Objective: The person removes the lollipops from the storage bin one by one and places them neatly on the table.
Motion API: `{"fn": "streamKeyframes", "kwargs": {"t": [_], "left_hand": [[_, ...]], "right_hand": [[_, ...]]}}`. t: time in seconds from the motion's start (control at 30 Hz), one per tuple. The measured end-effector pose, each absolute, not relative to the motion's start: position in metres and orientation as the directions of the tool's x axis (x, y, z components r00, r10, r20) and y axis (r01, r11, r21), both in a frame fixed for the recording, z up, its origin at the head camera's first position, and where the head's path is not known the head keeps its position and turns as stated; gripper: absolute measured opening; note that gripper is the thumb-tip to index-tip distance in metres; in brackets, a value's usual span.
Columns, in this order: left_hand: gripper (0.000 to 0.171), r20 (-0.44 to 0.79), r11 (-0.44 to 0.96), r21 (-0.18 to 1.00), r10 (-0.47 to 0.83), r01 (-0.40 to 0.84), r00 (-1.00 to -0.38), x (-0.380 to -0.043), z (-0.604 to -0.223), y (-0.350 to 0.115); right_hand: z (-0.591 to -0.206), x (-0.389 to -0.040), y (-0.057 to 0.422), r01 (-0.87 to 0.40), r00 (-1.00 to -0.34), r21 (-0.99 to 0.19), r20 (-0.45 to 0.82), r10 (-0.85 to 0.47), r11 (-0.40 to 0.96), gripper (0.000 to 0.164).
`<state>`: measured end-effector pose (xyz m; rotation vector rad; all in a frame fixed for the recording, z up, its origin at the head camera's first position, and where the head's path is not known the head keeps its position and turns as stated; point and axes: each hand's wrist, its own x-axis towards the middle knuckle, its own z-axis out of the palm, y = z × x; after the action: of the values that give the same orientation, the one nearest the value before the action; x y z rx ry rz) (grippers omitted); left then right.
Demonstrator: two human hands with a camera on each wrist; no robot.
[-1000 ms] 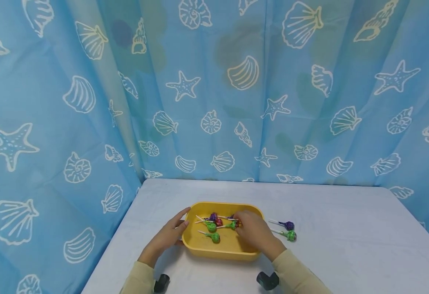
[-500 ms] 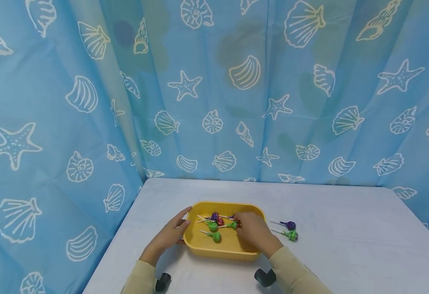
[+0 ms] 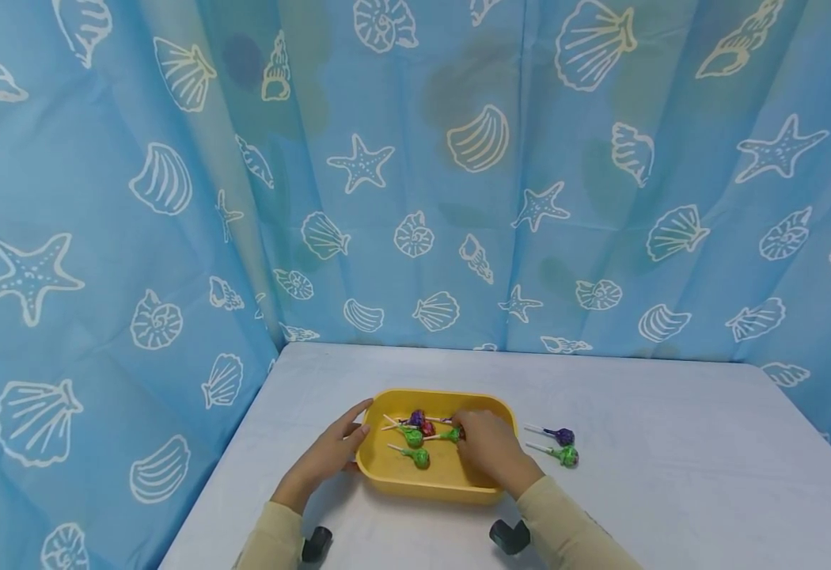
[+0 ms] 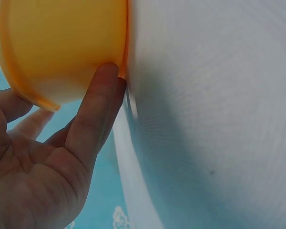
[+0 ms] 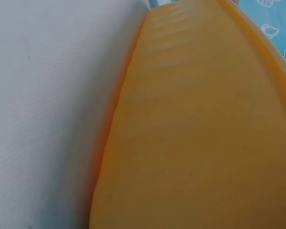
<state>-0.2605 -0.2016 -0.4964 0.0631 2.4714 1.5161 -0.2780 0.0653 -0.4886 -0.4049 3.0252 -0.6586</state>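
Note:
In the head view, my left hand point(image 3: 324, 459) rests on the left end of a yellow tray point(image 3: 430, 492), thumb at the rim. The left wrist view shows its nearly straight fingers point(image 4: 88, 114) against the tray's outer wall. My right hand point(image 3: 490, 447) reaches down into the tray's right side, its curled fingertips at the head of a green-wrapped lollipop point(image 3: 453, 435) and largely hidden from above. Beside it lie a purple lollipop point(image 3: 416, 416), a red one point(image 3: 427, 428) and green ones point(image 3: 413, 437). The right wrist view shows only the tray's side wall point(image 5: 190, 119) and the cloth.
Right of the tray, a purple lollipop point(image 3: 563, 436) and a green lollipop point(image 3: 567, 456) lie on the white-covered table point(image 3: 672, 443), sticks pointing left. Dark wrist devices point(image 3: 510, 537) sit below both forearms. A blue seashell-patterned curtain point(image 3: 415, 182) hangs behind and to the left.
The head view has shifted slightly. Both hands keep their places at the tray, and the lollipops lie as before.

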Motion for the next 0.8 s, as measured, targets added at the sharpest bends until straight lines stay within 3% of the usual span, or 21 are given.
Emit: {"fn": "streamKeyframes", "kwargs": {"t": [0.8], "left_hand": [[0.054, -0.179, 0.454, 0.887, 0.172, -0.084, -0.969, -0.2614, -0.4995, -0.2021]], "right_hand": [[-0.492, -0.2758, 0.067, -0.254, -0.965, -0.374, 0.03, -0.261, 0.892, 0.018]]}}
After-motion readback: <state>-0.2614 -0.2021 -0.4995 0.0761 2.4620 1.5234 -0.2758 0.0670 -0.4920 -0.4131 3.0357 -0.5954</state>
